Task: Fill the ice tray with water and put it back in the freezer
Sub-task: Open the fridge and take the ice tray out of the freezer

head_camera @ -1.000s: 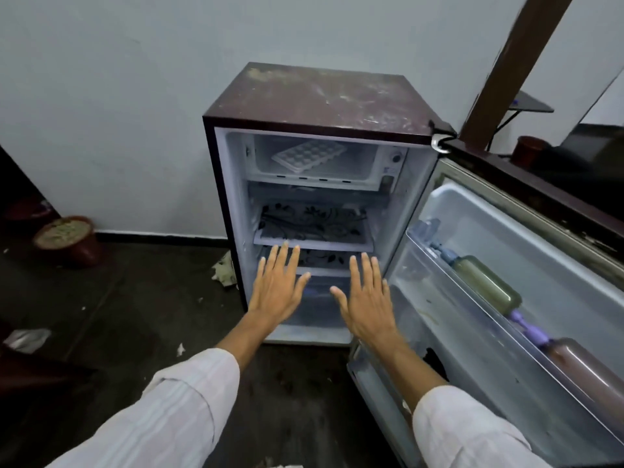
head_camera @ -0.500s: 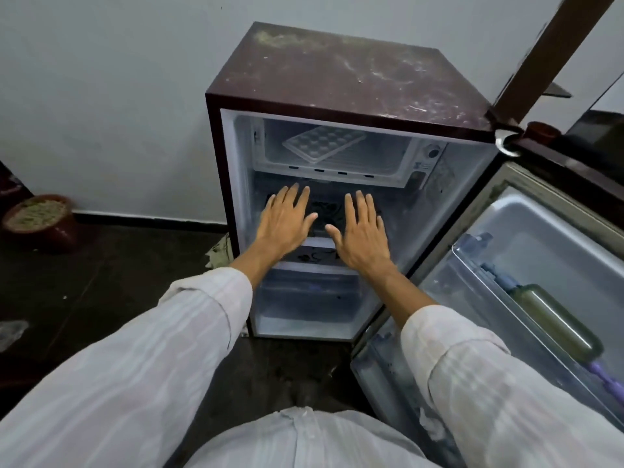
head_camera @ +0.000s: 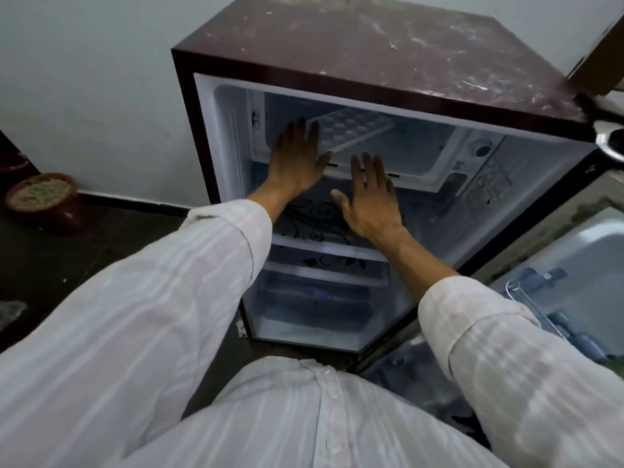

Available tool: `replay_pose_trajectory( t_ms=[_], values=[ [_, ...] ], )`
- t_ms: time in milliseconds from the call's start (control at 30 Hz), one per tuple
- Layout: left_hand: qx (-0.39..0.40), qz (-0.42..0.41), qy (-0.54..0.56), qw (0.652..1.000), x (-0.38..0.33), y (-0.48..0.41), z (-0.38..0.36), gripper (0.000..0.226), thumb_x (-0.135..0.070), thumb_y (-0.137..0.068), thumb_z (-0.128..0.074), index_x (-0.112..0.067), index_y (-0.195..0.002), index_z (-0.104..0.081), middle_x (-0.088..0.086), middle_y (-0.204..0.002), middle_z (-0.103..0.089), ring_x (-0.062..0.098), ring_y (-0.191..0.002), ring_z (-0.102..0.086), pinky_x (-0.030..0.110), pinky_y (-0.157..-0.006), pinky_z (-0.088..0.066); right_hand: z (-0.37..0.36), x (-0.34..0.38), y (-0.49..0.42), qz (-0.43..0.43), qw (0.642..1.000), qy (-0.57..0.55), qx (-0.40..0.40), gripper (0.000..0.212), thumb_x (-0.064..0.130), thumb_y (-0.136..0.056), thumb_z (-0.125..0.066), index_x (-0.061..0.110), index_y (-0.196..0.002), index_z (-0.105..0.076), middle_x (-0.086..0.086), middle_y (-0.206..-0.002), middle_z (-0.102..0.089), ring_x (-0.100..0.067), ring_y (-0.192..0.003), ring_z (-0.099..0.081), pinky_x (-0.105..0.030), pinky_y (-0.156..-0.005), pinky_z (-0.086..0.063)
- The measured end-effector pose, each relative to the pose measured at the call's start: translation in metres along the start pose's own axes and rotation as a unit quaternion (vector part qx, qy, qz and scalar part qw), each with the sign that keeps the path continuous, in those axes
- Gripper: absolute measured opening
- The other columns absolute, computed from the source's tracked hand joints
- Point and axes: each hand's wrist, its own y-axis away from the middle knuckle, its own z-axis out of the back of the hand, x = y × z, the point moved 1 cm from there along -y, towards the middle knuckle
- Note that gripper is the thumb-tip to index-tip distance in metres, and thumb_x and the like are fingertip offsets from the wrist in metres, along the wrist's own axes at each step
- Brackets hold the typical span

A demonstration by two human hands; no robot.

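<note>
A small maroon fridge [head_camera: 371, 45] stands open in front of me. Its freezer compartment [head_camera: 425, 157] is at the top, and a white ice tray [head_camera: 354, 126] lies inside it, tilted. My left hand [head_camera: 297, 160] is flat and open at the freezer's mouth, its fingertips overlapping the tray's left end; I cannot tell if they touch it. My right hand [head_camera: 369, 197] is open too, fingers spread, just below the freezer's front lip and apart from the tray.
Glass shelves with a dark floral print [head_camera: 314, 224] sit below the freezer. The open door [head_camera: 574, 265] swings out to the right with bottles in its rack. A clay pot [head_camera: 44, 201] stands on the dark floor at the left wall.
Both hands have risen from in front of the middle shelves to the freezer opening. The camera has moved closer to the fridge and looks down on it more steeply.
</note>
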Motion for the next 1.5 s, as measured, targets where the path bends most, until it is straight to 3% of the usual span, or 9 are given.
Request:
replay_pose_trajectory(
  t_ms=[167,300,433,567,700,1033,1167,1300,1500],
  values=[
    [0.052,0.033,0.034,0.998,0.008,-0.031,-0.013,0.09,-0.072,-0.091,-0.038,-0.018,-0.158,-0.014,0.016,-0.165,-0.011,0.038,-0.151,-0.014,0.05,-0.122,-0.016,-0.003,-0.015,-0.021,-0.001,1.0,-0.004,-0.015,0.076,0.06,-0.097,-0.028,0.012,-0.155,-0.011,-0.01,-0.163,-0.007,-0.029,-0.15,-0.001,-0.054,-0.118,-0.016],
    [0.032,0.023,0.055,0.998,0.01,-0.037,-0.014,0.088,-0.074,-0.086,-0.044,-0.021,-0.154,-0.03,0.018,-0.162,-0.021,0.039,-0.148,-0.023,0.049,-0.12,-0.025,0.001,-0.026,-0.033,-0.016,1.0,-0.008,-0.009,0.075,0.059,-0.098,-0.027,0.012,-0.155,-0.01,-0.009,-0.163,-0.006,-0.028,-0.15,0.0,-0.052,-0.118,-0.016],
    [0.032,0.041,0.057,0.997,0.015,-0.046,-0.014,0.081,-0.075,-0.087,-0.041,-0.023,-0.149,-0.039,0.021,-0.163,-0.016,0.041,-0.148,-0.02,0.051,-0.117,-0.03,0.003,-0.031,-0.047,-0.02,1.0,-0.012,-0.01,0.074,0.057,-0.099,-0.028,0.012,-0.154,-0.012,-0.009,-0.163,-0.006,-0.028,-0.15,-0.001,-0.052,-0.118,-0.017],
    [0.043,0.048,0.102,0.993,0.016,-0.048,-0.014,0.079,-0.074,-0.085,-0.048,-0.023,-0.146,-0.043,0.018,-0.156,-0.031,0.039,-0.141,-0.037,0.046,-0.112,-0.04,0.009,-0.031,-0.062,-0.047,0.997,-0.065,-0.006,0.071,0.049,-0.1,-0.035,0.01,-0.154,-0.012,-0.009,-0.162,-0.009,-0.026,-0.15,-0.003,-0.047,-0.118,-0.022],
    [0.03,0.047,0.118,0.992,0.017,-0.042,-0.006,0.078,-0.073,-0.08,-0.057,-0.026,-0.141,-0.049,0.015,-0.146,-0.044,0.036,-0.131,-0.048,0.04,-0.106,-0.044,0.015,-0.038,-0.077,-0.071,0.987,-0.134,-0.049,0.062,0.039,-0.101,-0.04,0.006,-0.151,-0.024,-0.014,-0.155,-0.029,-0.03,-0.144,-0.022,-0.045,-0.112,-0.033],
    [0.052,0.034,0.139,0.988,0.028,-0.002,0.018,0.09,-0.081,-0.061,-0.066,-0.024,-0.131,-0.059,0.011,-0.134,-0.059,0.029,-0.12,-0.058,0.028,-0.096,-0.048,0.028,-0.053,-0.107,-0.123,0.977,-0.173,-0.036,0.061,0.04,-0.1,-0.045,0.003,-0.147,-0.033,-0.019,-0.148,-0.04,-0.034,-0.138,-0.035,-0.039,-0.116,-0.024],
    [0.059,0.028,0.143,0.988,0.031,0.015,0.024,0.088,-0.078,-0.061,-0.069,-0.024,-0.13,-0.059,0.013,-0.127,-0.058,0.031,-0.113,-0.06,0.033,-0.094,-0.052,0.025,-0.057,-0.108,-0.133,0.973,-0.189,-0.008,0.066,0.051,-0.093,-0.043,0.0,-0.136,-0.047,-0.022,-0.132,-0.055,-0.039,-0.125,-0.049,-0.049,-0.106,-0.037],
    [0.039,0.032,0.191,0.98,0.034,0.035,0.027,0.091,-0.08,-0.055,-0.069,-0.022,-0.124,-0.061,0.009,-0.121,-0.059,0.028,-0.109,-0.061,0.038,-0.091,-0.055,0.029,-0.058,-0.1,-0.127,0.971,-0.199,-0.022,0.053,0.041,-0.093,-0.047,0.002,-0.128,-0.056,-0.021,-0.125,-0.06,-0.035,-0.119,-0.054,-0.038,-0.1,-0.042],
    [-0.007,-0.006,0.248,0.969,0.039,0.06,0.028,0.082,-0.058,-0.059,-0.086,-0.014,-0.122,-0.059,0.008,-0.123,-0.058,0.024,-0.109,-0.06,0.029,-0.092,-0.05,0.034,-0.065,-0.084,-0.14,0.976,-0.16,-0.047,0.048,0.03,-0.091,-0.033,-0.005,-0.089,-0.067,-0.027,-0.096,-0.067,-0.038,-0.093,-0.062,-0.032,-0.072,-0.037]
  ],
)
